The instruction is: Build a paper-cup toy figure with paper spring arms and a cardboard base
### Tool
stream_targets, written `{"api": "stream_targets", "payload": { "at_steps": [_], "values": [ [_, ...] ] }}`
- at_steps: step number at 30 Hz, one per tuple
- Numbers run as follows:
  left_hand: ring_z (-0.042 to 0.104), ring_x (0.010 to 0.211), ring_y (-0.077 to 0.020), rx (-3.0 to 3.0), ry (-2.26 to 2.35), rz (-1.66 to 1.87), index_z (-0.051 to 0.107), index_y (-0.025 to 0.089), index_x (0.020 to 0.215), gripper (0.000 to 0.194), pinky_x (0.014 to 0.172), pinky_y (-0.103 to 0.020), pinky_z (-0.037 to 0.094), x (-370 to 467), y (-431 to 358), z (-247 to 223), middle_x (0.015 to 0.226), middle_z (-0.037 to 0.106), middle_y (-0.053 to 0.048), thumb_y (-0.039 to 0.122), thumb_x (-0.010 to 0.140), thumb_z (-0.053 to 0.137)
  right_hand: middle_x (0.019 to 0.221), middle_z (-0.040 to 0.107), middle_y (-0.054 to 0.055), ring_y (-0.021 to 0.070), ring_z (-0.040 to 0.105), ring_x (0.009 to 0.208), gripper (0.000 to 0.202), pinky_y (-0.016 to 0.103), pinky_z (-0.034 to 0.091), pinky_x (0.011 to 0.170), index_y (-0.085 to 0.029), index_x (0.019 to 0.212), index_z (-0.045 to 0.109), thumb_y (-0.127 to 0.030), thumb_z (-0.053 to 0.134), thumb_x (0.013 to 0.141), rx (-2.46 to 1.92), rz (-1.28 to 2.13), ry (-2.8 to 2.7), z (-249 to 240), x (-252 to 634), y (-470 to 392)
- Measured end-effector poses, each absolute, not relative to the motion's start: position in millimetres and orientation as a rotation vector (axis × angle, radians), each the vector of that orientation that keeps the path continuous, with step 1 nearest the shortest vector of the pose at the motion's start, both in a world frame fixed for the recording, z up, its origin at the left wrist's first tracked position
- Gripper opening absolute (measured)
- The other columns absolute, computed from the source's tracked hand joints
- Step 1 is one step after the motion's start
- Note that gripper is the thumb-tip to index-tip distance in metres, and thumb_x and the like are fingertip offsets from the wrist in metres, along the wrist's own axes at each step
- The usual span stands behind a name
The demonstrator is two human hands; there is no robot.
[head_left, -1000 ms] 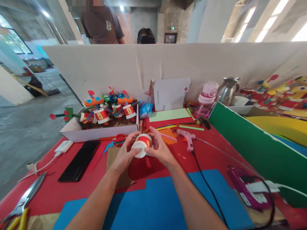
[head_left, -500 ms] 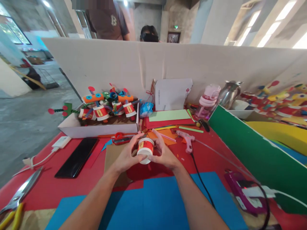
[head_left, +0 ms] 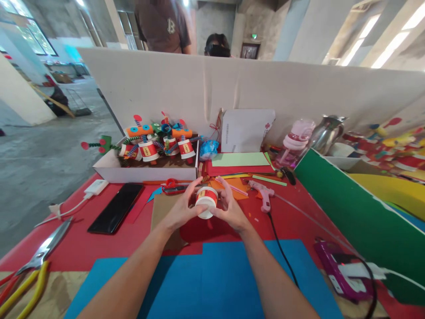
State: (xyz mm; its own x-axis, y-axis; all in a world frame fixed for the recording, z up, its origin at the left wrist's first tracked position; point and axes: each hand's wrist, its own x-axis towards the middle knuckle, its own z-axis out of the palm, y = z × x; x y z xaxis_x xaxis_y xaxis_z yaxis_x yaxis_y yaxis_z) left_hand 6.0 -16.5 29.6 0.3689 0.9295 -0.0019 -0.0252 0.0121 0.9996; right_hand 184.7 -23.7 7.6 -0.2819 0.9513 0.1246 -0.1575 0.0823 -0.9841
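Observation:
Between my two hands is a small paper cup [head_left: 207, 195], white with a red band and a yellow label, its white end tipped toward me. My left hand [head_left: 184, 207] grips the cup's left side, thumb on the near white end. On the other side my right hand [head_left: 229, 209] holds it in the same way. A piece of brown cardboard [head_left: 162, 211] lies under and beside my left hand. Just beyond the fingers are orange paper [head_left: 237, 189] and red-handled scissors [head_left: 171, 186]. To the right of my right hand rests a pink glue gun [head_left: 264, 195].
Blue sheets [head_left: 212, 279] cover the near table. At left lie a black phone [head_left: 116, 208] and large yellow-handled scissors [head_left: 41, 254]. A white box [head_left: 146, 174] holds several cup figures. A green panel [head_left: 352, 217] and a purple power strip [head_left: 343, 270] flank the right.
My view has shifted slightly, so the table's things appear farther right. Both hands still hold the cup, which is tilted a little differently.

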Motion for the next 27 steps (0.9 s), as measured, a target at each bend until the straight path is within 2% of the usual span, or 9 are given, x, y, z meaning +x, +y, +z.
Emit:
{"api": "stream_targets", "payload": {
  "at_steps": [5,15,27],
  "values": [
    [0.06,0.105,-0.0278,1.196,0.803,0.898,0.027,0.029,0.148,0.089,0.089,-0.035,0.046,0.9,-14.5,25.5,0.127,0.059,-0.01,0.038,0.072,0.073,0.113,0.057,0.007,0.0244,0.058,0.106,0.104,0.044,0.043,0.097,-0.031,0.145,0.017,-0.051,0.079,0.064,-0.881,1.425,-1.356,10.3,181.3,-26.1],
    [0.061,0.099,-0.0256,1.173,0.844,0.885,0.028,0.031,0.147,0.091,0.08,-0.031,0.047,0.2,-14.3,27.2,0.119,0.062,-0.007,0.026,0.069,0.074,0.112,0.057,0.006,0.0232,0.06,0.1,0.102,0.042,0.045,0.094,-0.031,0.145,0.02,-0.05,0.079,0.063,-0.913,1.44,-1.318,8.1,179.1,-26.5],
    [0.063,0.089,-0.0234,1.14,0.903,0.935,0.035,0.028,0.144,0.087,0.074,-0.03,0.047,5.0,-16.4,28.8,0.109,0.065,-0.007,0.027,0.065,0.073,0.113,0.058,0.006,0.0236,0.06,0.104,0.108,0.043,0.044,0.097,-0.031,0.147,0.014,-0.054,0.078,0.063,-0.879,1.494,-1.297,5.7,176.0,-25.8]
  ]
}}
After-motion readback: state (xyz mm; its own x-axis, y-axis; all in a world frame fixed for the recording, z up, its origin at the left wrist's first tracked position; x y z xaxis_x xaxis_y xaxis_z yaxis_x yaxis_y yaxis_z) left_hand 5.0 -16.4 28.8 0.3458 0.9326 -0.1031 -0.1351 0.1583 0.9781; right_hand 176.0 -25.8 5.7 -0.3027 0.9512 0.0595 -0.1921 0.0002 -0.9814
